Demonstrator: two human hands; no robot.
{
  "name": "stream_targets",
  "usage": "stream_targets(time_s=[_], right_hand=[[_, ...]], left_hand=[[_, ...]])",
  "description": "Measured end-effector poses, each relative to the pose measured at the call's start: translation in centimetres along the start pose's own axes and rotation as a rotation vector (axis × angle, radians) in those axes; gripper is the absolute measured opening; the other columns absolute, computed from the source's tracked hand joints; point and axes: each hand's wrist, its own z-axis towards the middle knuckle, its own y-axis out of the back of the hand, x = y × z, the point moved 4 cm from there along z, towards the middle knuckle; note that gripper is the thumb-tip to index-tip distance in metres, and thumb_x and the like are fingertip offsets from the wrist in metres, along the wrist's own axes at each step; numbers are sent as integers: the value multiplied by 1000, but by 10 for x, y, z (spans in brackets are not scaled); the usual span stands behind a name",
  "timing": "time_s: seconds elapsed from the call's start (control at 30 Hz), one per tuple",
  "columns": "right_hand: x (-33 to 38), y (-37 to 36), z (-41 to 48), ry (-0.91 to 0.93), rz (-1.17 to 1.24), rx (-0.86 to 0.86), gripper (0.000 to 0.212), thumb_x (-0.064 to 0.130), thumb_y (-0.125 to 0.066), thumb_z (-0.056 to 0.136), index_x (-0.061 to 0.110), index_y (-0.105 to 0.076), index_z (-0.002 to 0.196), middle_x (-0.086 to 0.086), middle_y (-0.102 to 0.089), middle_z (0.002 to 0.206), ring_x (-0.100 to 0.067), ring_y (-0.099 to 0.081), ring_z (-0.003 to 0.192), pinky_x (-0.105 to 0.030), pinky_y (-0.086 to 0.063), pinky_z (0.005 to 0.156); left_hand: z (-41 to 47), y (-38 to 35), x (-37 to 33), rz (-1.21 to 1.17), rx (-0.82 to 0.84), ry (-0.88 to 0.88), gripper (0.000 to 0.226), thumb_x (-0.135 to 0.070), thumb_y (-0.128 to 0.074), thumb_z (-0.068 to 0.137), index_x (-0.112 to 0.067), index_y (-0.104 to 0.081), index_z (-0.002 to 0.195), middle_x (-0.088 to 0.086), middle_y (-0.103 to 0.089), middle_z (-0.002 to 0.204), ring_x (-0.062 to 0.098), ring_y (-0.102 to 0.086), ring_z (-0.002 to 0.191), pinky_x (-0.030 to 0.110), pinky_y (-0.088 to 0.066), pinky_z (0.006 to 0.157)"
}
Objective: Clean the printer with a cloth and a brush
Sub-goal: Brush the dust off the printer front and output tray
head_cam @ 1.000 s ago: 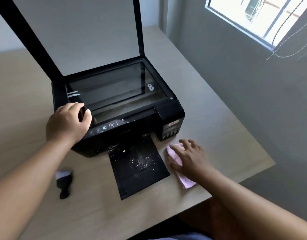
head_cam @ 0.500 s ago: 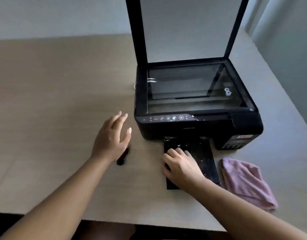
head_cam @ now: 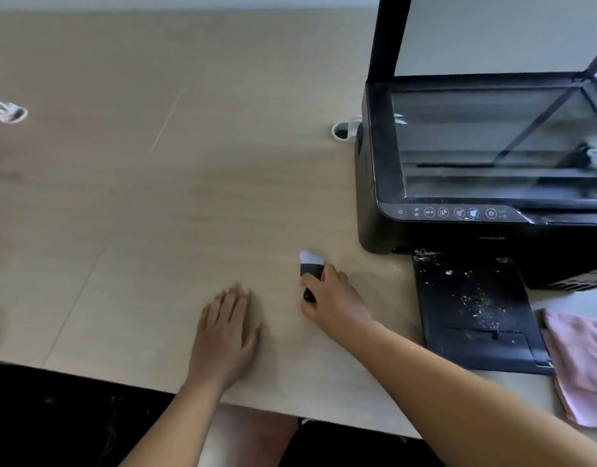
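A black printer (head_cam: 458, 230) stands at the right of the wooden table with its scanner lid raised and the glass (head_cam: 492, 146) bare. Its black output tray (head_cam: 475, 318) sticks out toward me, speckled with white dust. A small black brush with white bristles (head_cam: 311, 264) lies on the table left of the tray. My right hand (head_cam: 334, 301) is closed over the brush handle. My left hand (head_cam: 228, 332) rests flat on the table, fingers apart, holding nothing. A pink cloth (head_cam: 583, 365) lies right of the tray.
A white-rimmed cable hole (head_cam: 340, 131) sits in the table just left of the printer. A small pale object (head_cam: 5, 111) lies at the far left edge. The table's front edge (head_cam: 121, 382) runs close to my body.
My view has swung left. My right hand left the output tray and closed on the brush. My left hand moved away from the brush and settled flat on the table.
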Motion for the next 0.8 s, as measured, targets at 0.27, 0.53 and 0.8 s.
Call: stream_targets(time_s=[0.27, 0.53, 0.8], right_hand=[[-10, 17, -33, -79, 91, 0, 22, 5, -43, 88, 14, -60, 98, -10, -37, 103, -22, -39, 83, -29, -36, 62], [-83, 86, -114, -394, 397, -516, 8, 21, -59, 90, 14, -56, 95, 3, -55, 94, -19, -54, 78, -35, -45, 70], [-143, 109, -184, -598, 507, -711, 10, 19, -68, 88, 15, -68, 97, 6, -63, 92, -8, -58, 84, -10, -39, 73]], left_hand=[[32, 18, -22, -28, -48, 21, 65, -54, -29, 87, -15, -49, 135, 9, -45, 144, 34, -40, 130, 49, -31, 104], [125, 119, -136, -262, -290, -390, 58, -45, -42, 90, -7, -47, 133, 14, -51, 137, 35, -46, 124, 44, -36, 104], [148, 162, -269, -240, -236, -725, 60, -49, -39, 89, -15, -47, 137, 9, -41, 148, 27, -34, 137, 38, -25, 115]])
